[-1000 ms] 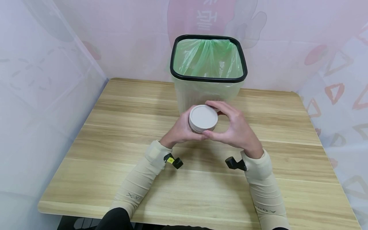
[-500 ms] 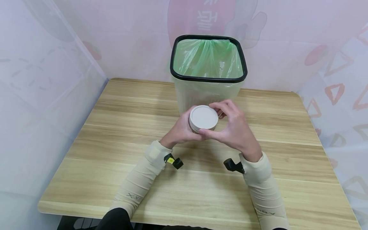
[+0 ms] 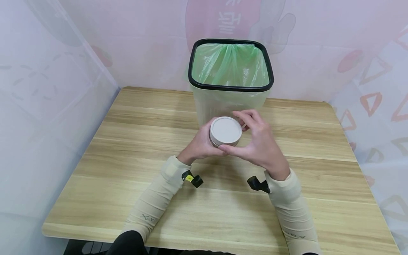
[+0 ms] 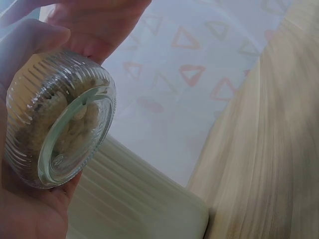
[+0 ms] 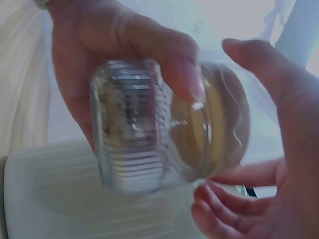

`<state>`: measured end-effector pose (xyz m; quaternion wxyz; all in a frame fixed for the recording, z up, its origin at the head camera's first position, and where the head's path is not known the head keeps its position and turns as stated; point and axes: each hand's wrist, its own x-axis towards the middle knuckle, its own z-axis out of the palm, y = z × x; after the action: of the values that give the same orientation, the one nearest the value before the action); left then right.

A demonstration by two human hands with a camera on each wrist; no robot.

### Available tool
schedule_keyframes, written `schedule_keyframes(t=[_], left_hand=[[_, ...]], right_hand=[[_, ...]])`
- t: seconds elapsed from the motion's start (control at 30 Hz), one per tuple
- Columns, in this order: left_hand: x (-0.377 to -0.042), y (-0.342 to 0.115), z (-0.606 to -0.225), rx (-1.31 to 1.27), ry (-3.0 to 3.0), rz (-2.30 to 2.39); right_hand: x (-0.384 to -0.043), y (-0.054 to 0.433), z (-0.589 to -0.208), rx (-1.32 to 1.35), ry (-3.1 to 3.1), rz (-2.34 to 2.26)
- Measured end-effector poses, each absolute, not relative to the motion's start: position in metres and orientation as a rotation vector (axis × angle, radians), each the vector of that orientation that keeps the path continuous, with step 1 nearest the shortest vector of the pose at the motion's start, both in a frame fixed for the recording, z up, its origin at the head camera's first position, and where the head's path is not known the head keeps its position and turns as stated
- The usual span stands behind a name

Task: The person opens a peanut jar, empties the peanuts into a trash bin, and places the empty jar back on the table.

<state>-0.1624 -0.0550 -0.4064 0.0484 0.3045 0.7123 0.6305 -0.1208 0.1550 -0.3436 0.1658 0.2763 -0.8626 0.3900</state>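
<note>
A ribbed glass jar point(image 4: 75, 124) with brownish contents is held off the table in my left hand point(image 3: 201, 143), whose fingers and thumb wrap its sides. The jar's round whitish lid point(image 3: 225, 130) faces up in the head view. Around that lid curls my right hand point(image 3: 262, 147), thumb at the near edge and index finger by the far right edge. In the right wrist view a fingertip meets the lid's rim, while a small gap shows beside the thumb point(image 5: 249, 55). The jar's lower part is hidden from the head view by my left hand.
A pale trash bin with a black rim point(image 3: 231, 88) and a green plastic liner point(image 3: 229, 65) stands just beyond my hands, at the back of the wooden table point(image 3: 127, 141). Printed cloth point(image 3: 146, 46) walls the table's back and sides.
My right hand has turned slightly about the lid: its thumb slid left along the near edge, the index finger shifted right, and the wrist came slightly nearer. The left hand and jar stay nearly still.
</note>
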Motion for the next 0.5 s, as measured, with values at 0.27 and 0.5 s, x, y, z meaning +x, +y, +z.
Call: schedule_keyframes(t=[0.27, 0.5], left_hand=[[-0.163, -0.055, -0.408, 0.928, 2.191, 1.930], [-0.164, -0.055, -0.409, 0.912, 2.178, 1.935]], right_hand=[[-0.117, 0.145, -0.348, 0.671, -2.491, 1.007], [-0.119, 0.142, -0.350, 0.677, -2.463, 1.048]])
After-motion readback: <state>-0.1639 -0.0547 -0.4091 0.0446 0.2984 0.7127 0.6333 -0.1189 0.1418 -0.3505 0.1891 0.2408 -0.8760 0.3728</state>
